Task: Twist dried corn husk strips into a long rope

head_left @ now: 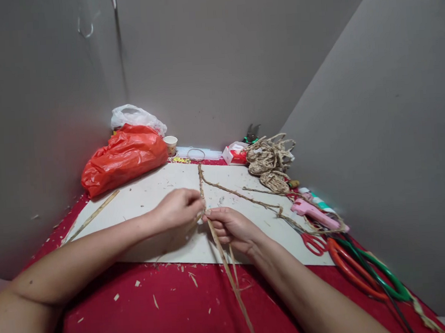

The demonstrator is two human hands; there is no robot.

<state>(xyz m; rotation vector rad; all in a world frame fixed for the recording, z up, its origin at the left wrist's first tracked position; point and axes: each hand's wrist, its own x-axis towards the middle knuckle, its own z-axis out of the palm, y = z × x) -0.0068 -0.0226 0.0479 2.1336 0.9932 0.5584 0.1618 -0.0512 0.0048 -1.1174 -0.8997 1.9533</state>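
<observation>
Nearest the camera, loose dry straw strands [231, 276] trail off toward the bottom edge of the frame over the red tabletop [171, 310], which is littered with pale chips. At centre frame both hands meet over a white board [152, 191]: the left hand [178, 209] pinches closed on the braided straw cord [201, 188] where the plait ends, and the right hand [232, 228] curls around the loose strands just below it. The cord runs up the frame from the fingers, then bends right toward the tools.

The straw looks brittle and flat, so a hard twist may split a strand; if the pinch slackens, the rough plait could unravel. The trailing ends might snag on the tabletop's edge.

At left lies a thin flat wooden stick [92, 217]. At right sit red-handled scissors [313, 242], a pink glue gun [316, 213] and green and orange looped handles [368, 273]. Farther back, a knotted bundle of braided cord [269, 163], a crinkled glossy red plastic bag [124, 157], and a small paper cup [170, 144] against the grey wall.
</observation>
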